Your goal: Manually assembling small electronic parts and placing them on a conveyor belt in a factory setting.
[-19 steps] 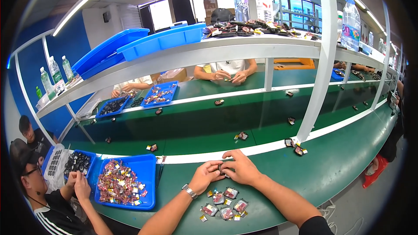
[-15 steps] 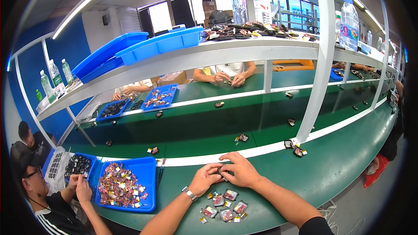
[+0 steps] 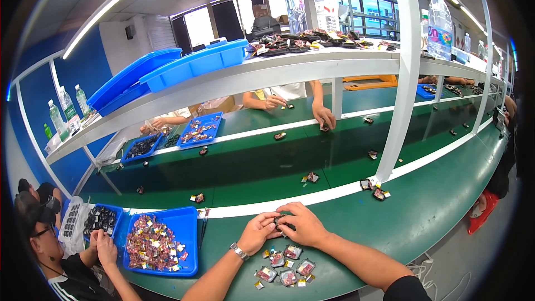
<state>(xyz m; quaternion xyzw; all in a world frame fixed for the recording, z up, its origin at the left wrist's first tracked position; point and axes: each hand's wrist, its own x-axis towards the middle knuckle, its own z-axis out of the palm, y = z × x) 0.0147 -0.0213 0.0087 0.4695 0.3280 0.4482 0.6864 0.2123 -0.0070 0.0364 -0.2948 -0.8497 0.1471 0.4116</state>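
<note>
My left hand (image 3: 259, 232) and my right hand (image 3: 304, 226) meet over the green worktop (image 3: 356, 234). Between their fingertips they pinch a small black case (image 3: 277, 221), mostly covered by the fingers. A metal-banded watch (image 3: 239, 251) is on my left wrist. Just below my hands lies a cluster of several small grey-and-black cases (image 3: 288, 277) with reddish parts inside. Small silver-and-yellow pouch cells stick out beside them.
To the left, a blue tray (image 3: 192, 245) holds a heap of reddish parts with pouch cells. A smaller tray of black cases (image 3: 100, 218) stands beyond, near a seated co-worker. A white post (image 3: 398, 95) and shelf (image 3: 334, 68) rise ahead, above a green conveyor carrying scattered pieces.
My hands stay together on the black case, with fingers slightly shifted. Across the line, a co-worker's hands have parted, one reaching down onto the conveyor. The view has shifted slightly.
</note>
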